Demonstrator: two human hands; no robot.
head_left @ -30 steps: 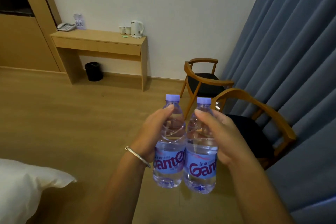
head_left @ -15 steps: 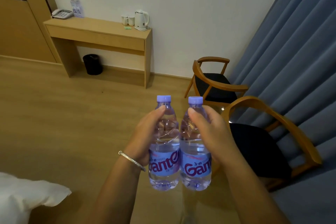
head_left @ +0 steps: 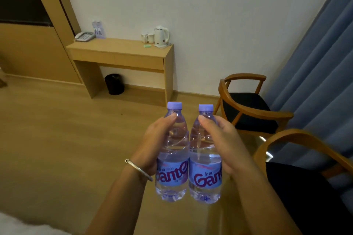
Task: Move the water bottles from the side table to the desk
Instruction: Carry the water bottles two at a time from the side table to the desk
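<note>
I carry two clear water bottles with purple caps and blue labels, upright and side by side in the air. My left hand (head_left: 152, 143) grips the left bottle (head_left: 172, 173) round its body. My right hand (head_left: 225, 145) grips the right bottle (head_left: 205, 177) the same way. The wooden desk (head_left: 122, 53) stands against the far white wall, ahead and to the left. A glass side table (head_left: 264, 139) shows partly at the right, between two chairs.
On the desk stand a phone (head_left: 84, 36), two cups (head_left: 148, 37) and a white kettle (head_left: 161, 35). A black bin (head_left: 114, 84) sits under it. Two wooden armchairs (head_left: 246, 105) line the blue curtain (head_left: 315, 82) at the right. Bedding (head_left: 24, 227) shows bottom left.
The view has swung right and the desk looks nearer and more central. Both hands still hold the bottles in front of me, slightly lower in the view.
</note>
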